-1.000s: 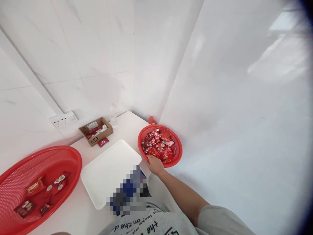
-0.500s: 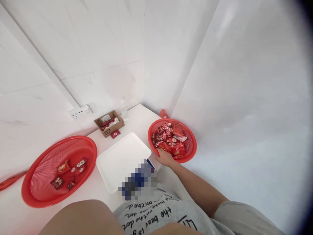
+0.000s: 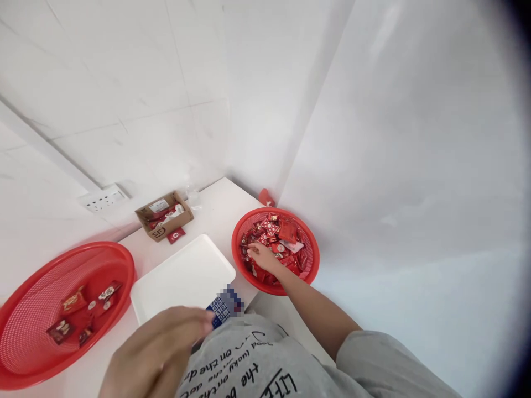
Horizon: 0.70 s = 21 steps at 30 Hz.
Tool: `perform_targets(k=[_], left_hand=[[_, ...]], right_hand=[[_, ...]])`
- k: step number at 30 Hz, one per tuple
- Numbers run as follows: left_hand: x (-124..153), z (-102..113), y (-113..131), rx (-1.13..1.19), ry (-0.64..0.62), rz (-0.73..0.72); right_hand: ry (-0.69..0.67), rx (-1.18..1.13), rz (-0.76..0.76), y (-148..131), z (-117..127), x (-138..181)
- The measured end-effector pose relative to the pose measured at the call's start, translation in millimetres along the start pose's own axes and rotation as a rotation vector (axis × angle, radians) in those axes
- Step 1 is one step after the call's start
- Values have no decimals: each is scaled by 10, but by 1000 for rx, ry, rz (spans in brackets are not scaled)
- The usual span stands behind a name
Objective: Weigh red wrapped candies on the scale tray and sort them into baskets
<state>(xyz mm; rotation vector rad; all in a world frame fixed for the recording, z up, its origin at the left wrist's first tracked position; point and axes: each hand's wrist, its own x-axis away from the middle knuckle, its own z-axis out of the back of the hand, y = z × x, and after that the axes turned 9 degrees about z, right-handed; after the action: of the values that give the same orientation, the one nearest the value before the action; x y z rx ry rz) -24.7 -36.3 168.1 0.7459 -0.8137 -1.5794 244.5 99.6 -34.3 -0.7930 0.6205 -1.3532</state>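
Observation:
My right hand (image 3: 264,258) is inside the right red mesh basket (image 3: 312,271), over a heap of small red wrapped packets (image 3: 280,247). Its fingers are curled in at the heap's left side; what they hold, if anything, I cannot make out. My left hand (image 3: 174,337) is low in the view, smeared by motion. Its fingertips reach to the blue number keypad (image 3: 219,308) of a white scale, partly pixelated. Whether these fingers are closed does not show. The scale's flat white tray (image 3: 182,273) lies bare between the hands.
At the left stands another red mesh basket (image 3: 31,309) with several wrapped packets (image 3: 74,298) inside. Behind the scale tray is an open cardboard box (image 3: 166,216) holding red and white items. A red packet (image 3: 176,235) lies beside it. Walls with a socket strip (image 3: 103,199) border the white table (image 3: 218,204).
My right hand has moved from the right basket's near rim in among the packets. My left hand has come forward to the keypad. The view has shifted right.

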Motion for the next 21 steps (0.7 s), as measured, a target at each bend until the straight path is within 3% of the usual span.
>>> perform_targets(k=[5,8,12,21], left_hand=[[-244,-280,-483,-9,4,510],[-190,-410,-776,68,-30,656],[-193,-584,-921,113,-31,690],[-419,-946,-812,2,-141,633]], right_hand=[[-32,62,11,200,2,-328],[-133,130,-5,255,-72,-464],[-195,230,18,265,-136,-528],[-189,227,100,480,7,-374]])
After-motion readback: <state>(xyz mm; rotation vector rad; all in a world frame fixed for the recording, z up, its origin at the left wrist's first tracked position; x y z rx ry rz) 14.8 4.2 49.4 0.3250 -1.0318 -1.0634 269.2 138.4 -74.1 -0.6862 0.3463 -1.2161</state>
